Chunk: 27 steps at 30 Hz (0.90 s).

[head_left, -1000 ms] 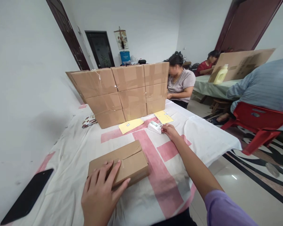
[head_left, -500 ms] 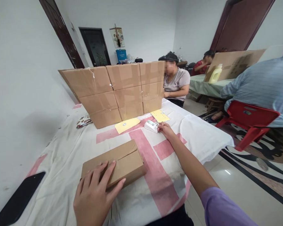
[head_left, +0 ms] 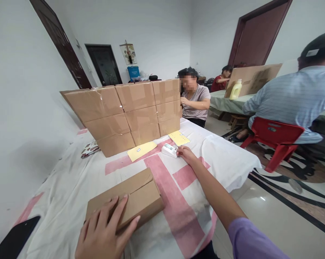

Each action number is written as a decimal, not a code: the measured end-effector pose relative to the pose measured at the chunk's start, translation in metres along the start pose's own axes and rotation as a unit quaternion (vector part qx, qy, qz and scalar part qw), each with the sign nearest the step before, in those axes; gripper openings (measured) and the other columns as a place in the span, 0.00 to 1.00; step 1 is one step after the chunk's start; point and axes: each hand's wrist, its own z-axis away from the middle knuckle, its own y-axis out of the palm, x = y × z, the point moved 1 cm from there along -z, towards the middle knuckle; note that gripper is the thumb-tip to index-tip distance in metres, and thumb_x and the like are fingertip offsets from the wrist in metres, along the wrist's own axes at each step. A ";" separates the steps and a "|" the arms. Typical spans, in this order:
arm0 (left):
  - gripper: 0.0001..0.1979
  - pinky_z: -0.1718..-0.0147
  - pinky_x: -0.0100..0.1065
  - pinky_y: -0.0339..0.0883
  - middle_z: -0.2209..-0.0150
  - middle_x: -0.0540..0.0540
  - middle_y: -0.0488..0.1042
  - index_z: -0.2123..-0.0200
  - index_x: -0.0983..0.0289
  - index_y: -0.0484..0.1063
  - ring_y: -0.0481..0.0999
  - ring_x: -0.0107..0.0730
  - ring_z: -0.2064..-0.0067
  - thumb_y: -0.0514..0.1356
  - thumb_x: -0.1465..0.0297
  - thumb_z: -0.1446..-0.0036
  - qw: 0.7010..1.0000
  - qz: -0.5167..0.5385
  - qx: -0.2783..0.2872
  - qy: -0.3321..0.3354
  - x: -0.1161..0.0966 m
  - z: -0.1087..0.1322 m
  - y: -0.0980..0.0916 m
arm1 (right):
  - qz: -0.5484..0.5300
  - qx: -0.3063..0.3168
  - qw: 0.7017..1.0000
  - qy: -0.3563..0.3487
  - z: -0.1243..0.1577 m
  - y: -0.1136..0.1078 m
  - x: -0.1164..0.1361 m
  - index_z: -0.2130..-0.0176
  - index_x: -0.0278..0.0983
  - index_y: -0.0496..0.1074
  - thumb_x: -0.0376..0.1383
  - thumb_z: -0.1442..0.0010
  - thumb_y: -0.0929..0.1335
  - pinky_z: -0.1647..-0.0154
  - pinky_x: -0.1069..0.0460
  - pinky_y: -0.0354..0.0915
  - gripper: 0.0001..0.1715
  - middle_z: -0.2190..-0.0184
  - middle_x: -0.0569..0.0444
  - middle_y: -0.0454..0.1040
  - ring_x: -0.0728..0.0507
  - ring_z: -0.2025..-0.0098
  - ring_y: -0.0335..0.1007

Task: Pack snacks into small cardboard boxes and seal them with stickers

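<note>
My left hand (head_left: 104, 228) lies with spread fingers on top of a closed brown cardboard box (head_left: 143, 194), its thumb along the near edge. A seam runs between the lid flaps. Farther off, my right hand (head_left: 186, 154) pinches at the end of a small white tape dispenser (head_left: 168, 151) carrying a roll of clear tape. The fingertips cover the tape's end, so how much is pulled out is hidden. Two yellow paper pieces lie close by: one (head_left: 142, 151) left of the dispenser, the other (head_left: 179, 137) just behind it.
Behind these stands a wall of taped cardboard boxes (head_left: 124, 115). A black phone (head_left: 16, 237) lies at the lower left and a patterned packet (head_left: 90, 149) beside the boxes. A person (head_left: 196, 99) sits across the table; others sit at a second table, one on a red chair (head_left: 275, 135).
The camera view has turned a little to the right and up. Both hands keep their places, the left on the box and the right at the dispenser. The person across has raised a hand.
</note>
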 end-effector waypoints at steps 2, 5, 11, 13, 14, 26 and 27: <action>0.34 0.53 0.48 0.63 0.46 0.60 0.76 0.31 0.54 0.57 0.74 0.55 0.51 0.58 0.56 0.38 1.000 0.006 0.000 0.001 0.000 0.000 0.000 | -0.001 0.002 1.000 -0.001 -0.001 -0.001 -0.001 0.79 0.40 0.53 0.32 0.61 0.77 0.74 0.53 0.64 0.28 0.78 0.58 0.71 0.49 0.77 0.68; 0.35 0.53 0.49 0.63 0.47 0.60 0.76 0.31 0.54 0.56 0.74 0.56 0.51 0.59 0.56 0.38 1.000 0.012 -0.004 0.001 -0.001 -0.001 0.000 | -0.003 0.007 1.000 0.002 -0.003 -0.003 -0.002 0.79 0.40 0.53 0.31 0.62 0.78 0.74 0.53 0.65 0.29 0.77 0.58 0.72 0.49 0.77 0.69; 0.31 0.54 0.48 0.63 0.47 0.60 0.76 0.33 0.55 0.60 0.74 0.55 0.51 0.58 0.56 0.38 1.000 0.013 -0.004 0.001 -0.001 -0.001 -0.002 | -0.005 0.008 1.000 0.002 -0.007 -0.007 -0.005 0.79 0.39 0.53 0.31 0.62 0.78 0.74 0.53 0.66 0.29 0.65 0.53 0.78 0.51 0.76 0.69; 0.30 0.54 0.48 0.63 0.47 0.60 0.76 0.34 0.56 0.63 0.74 0.54 0.51 0.57 0.56 0.38 1.000 0.015 -0.003 0.001 0.000 0.000 -0.001 | -0.006 0.005 1.000 -0.002 -0.007 -0.007 -0.006 0.79 0.38 0.53 0.32 0.62 0.78 0.74 0.53 0.67 0.29 0.58 0.51 0.78 0.52 0.76 0.68; 0.29 0.54 0.48 0.63 0.46 0.60 0.76 0.35 0.56 0.64 0.74 0.54 0.51 0.57 0.56 0.38 1.000 0.016 -0.001 0.001 0.000 0.000 0.000 | -0.006 0.004 1.000 -0.004 -0.007 -0.007 -0.006 0.79 0.38 0.53 0.31 0.62 0.78 0.74 0.53 0.67 0.29 0.56 0.50 0.78 0.53 0.76 0.68; 0.26 0.56 0.45 0.62 0.46 0.57 0.77 0.39 0.54 0.70 0.76 0.50 0.50 0.56 0.54 0.38 1.000 0.021 0.012 0.000 0.005 0.002 0.006 | 0.002 0.006 1.000 -0.020 -0.005 -0.006 -0.007 0.78 0.39 0.51 0.30 0.62 0.76 0.75 0.53 0.66 0.29 0.54 0.49 0.78 0.53 0.76 0.67; 0.25 0.56 0.45 0.62 0.46 0.56 0.78 0.40 0.55 0.70 0.76 0.50 0.50 0.56 0.54 0.38 1.000 0.023 0.012 0.000 0.005 0.002 0.006 | 0.004 0.007 1.000 -0.020 -0.005 -0.006 -0.007 0.78 0.39 0.51 0.30 0.62 0.76 0.75 0.53 0.65 0.29 0.55 0.49 0.78 0.53 0.76 0.67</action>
